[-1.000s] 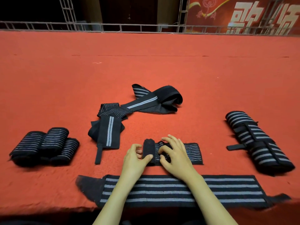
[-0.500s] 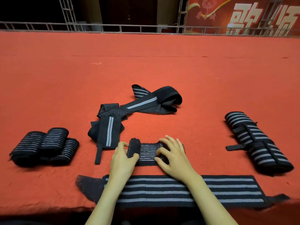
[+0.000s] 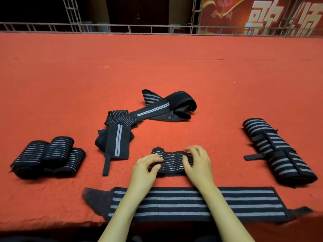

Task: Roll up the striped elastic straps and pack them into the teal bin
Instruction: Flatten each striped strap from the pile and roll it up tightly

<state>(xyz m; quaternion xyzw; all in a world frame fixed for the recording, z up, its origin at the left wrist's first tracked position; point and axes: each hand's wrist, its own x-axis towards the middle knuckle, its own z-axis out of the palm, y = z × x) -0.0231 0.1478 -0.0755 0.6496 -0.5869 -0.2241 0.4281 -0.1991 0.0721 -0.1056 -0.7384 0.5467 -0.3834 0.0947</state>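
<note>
l hand (image 3: pixel 145 170) + r hand (image 3: pixel 199 166) grip 1 small strap (image 3: pixel 172 162) | 3 rolls (image 3: pixel 47 156) at left | 1 wide strap (image 3: pixel 174 203) flat

matt ribbed elastic straps (image 3: pixel 172 162), rough red felt (image 3: pixel 157 70)

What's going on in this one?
A person holds a small striped strap on the red-covered table. The left hand grips its thicker, seemingly rolled end, and the right hand is curled over the other end. Three finished rolls lie to the left and wider rolled straps to the right. A loose tangle of straps lies behind, and one wide strap lies flat along the near edge. No teal bin is in view.
</note>
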